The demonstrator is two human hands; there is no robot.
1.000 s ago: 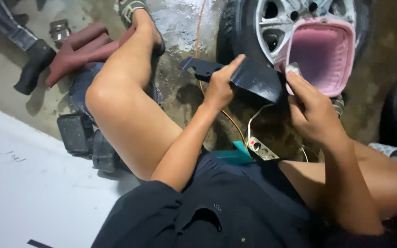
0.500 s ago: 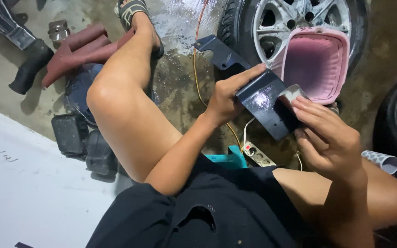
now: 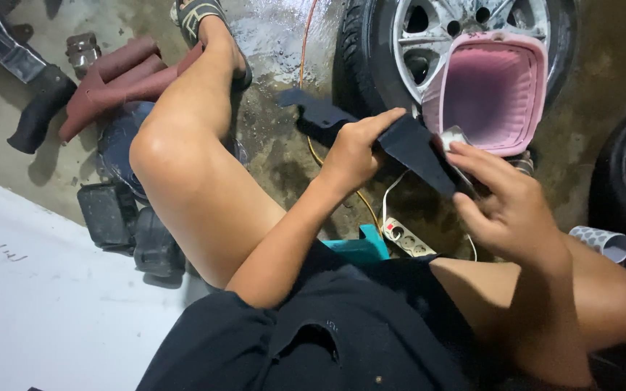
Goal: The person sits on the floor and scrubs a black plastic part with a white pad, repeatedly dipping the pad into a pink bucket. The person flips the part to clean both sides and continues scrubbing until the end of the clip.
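Now, line by line:

Left hand: your left hand [image 3: 353,148] is closed around the near end of the black plastic panel [image 3: 414,148], fingers wrapped over its upper edge.

Right hand: your right hand [image 3: 505,203] is curled, its fingertips pressing a small pale pad [image 3: 452,137] against the panel's face; it may be a scrap of sandpaper or cloth, the view is too poor to say.

Panel: held in the air above your lap, just in front of the pink basket [image 3: 490,90] that rests on the wheel [image 3: 436,36] lying flat.

Around you: a power strip [image 3: 407,239] and orange cable [image 3: 306,43] lie on the wet concrete floor [image 3: 277,36], below the panel.

Risk: your one-ended grip leaves the long part unsupported, so hard pressing could twist it loose.

Risk: a dropped panel would land on the power strip beside the damp patch.
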